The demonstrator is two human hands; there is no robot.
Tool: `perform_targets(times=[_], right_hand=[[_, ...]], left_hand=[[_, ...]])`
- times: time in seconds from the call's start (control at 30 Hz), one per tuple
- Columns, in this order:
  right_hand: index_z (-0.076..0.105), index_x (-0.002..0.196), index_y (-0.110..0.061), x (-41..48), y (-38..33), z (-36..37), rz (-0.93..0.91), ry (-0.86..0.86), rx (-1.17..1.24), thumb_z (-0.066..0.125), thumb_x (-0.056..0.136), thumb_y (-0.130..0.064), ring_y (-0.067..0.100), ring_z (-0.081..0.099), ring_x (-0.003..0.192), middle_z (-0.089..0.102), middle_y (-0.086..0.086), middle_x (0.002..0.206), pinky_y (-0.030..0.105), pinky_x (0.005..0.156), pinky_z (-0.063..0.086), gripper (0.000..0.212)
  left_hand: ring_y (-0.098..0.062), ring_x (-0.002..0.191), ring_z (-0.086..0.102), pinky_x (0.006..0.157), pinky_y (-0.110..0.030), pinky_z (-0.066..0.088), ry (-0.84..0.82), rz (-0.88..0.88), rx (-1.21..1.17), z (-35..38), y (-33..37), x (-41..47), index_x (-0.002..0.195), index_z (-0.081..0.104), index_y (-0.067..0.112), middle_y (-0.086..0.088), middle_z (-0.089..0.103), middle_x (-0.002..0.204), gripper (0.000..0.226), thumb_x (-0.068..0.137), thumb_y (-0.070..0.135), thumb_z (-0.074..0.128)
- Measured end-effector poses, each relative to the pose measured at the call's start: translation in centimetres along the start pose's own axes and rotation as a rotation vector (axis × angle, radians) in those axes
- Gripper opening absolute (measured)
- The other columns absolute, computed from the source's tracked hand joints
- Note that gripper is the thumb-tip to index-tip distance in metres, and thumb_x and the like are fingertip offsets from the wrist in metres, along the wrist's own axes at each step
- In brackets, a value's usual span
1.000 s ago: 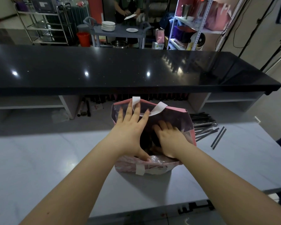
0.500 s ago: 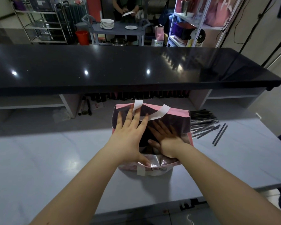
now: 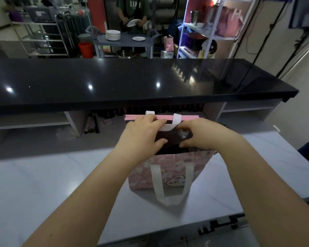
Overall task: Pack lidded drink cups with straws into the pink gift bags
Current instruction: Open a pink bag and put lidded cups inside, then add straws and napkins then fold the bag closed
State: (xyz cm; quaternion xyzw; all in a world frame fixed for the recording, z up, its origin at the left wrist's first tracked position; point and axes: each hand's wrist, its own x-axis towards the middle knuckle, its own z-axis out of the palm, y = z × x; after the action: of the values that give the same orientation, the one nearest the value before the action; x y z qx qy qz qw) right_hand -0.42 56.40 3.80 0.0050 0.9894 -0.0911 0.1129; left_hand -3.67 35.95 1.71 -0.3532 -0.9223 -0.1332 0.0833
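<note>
A pink gift bag with a white cloud pattern stands upright on the white marble counter. Its near white handle hangs down the front. My left hand rests on the far rim at the left, fingers over the edge by the far handle. My right hand grips the bag's mouth at the right, fingers curled on the far handle and rim. The bag's inside is dark; no cup or straw shows in it.
A long black bar top runs across behind the bag, with shelves under it. Behind it a person holds a plate by a cart with stacked plates. A shelf rack with pink bags stands at the back right.
The bag went from tilted toward me with both hands inside to standing upright. Both hands came out and now hold its top rim. The dark straws at the right are no longer visible.
</note>
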Motion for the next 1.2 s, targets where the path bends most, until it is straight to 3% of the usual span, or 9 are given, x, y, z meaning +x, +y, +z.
perform_targets(times=[0.17,0.47,0.57,0.8,1.0,1.2], right_hand=[[0.061,0.118,-0.038,-2.7,1.3,-2.2,0.078,0.257,0.112,0.073,0.081,-0.036,0.008,0.06,0.097,0.064,-0.016,0.108,0.036,0.082,0.054,0.039],[0.066,0.108,-0.026,-8.8,8.4,-1.5,0.377,0.607,0.054,0.064,0.085,-0.016,0.022,0.058,0.099,0.066,-0.002,0.11,0.036,0.081,0.05,0.025],[0.064,0.111,-0.027,-11.5,11.1,-0.1,0.464,0.611,0.095,0.067,0.087,-0.019,0.018,0.057,0.103,0.065,-0.006,0.114,0.032,0.081,0.047,0.025],[0.065,0.114,-0.027,-12.8,17.7,5.5,0.546,0.515,0.27,0.068,0.087,-0.021,0.014,0.055,0.11,0.063,-0.009,0.119,0.032,0.09,0.047,0.028],[0.063,0.117,-0.025,-9.1,24.1,10.0,0.426,0.333,0.336,0.064,0.088,-0.018,0.015,0.049,0.119,0.061,-0.008,0.123,0.037,0.097,0.043,0.03],[0.062,0.12,-0.027,-4.4,31.2,12.7,0.282,0.185,0.308,0.061,0.088,-0.016,0.019,0.045,0.121,0.06,-0.006,0.126,0.035,0.095,0.042,0.034]], left_hand=[[-0.021,0.119,0.04,0.09,-0.039,0.046,0.034,0.047,-0.091,-1.0,2.3,3.4,0.137,0.049,0.028,0.001,0.049,0.129,0.047,0.093,0.044,0.056],[-0.028,0.113,0.047,0.092,-0.045,0.037,-0.016,0.251,-0.052,2.0,12.3,8.3,0.125,0.056,0.025,-0.002,0.056,0.118,0.035,0.095,0.041,0.05],[-0.028,0.11,0.048,0.091,-0.045,0.037,-0.028,0.277,-0.098,3.6,15.6,9.0,0.122,0.058,0.024,-0.002,0.058,0.115,0.033,0.095,0.04,0.05],[-0.027,0.123,0.046,0.099,-0.045,0.039,-0.304,0.22,-0.253,11.3,20.7,9.8,0.13,0.054,0.029,-0.001,0.054,0.131,0.041,0.091,0.042,0.055],[-0.028,0.127,0.04,0.102,-0.044,0.035,-0.359,-0.032,-0.199,19.0,21.8,12.6,0.134,0.05,0.026,-0.002,0.051,0.134,0.044,0.091,0.033,0.054],[-0.027,0.129,0.04,0.103,-0.041,0.034,-0.414,-0.253,-0.196,25.6,22.0,15.2,0.136,0.049,0.027,-0.002,0.049,0.138,0.046,0.09,0.031,0.054]])
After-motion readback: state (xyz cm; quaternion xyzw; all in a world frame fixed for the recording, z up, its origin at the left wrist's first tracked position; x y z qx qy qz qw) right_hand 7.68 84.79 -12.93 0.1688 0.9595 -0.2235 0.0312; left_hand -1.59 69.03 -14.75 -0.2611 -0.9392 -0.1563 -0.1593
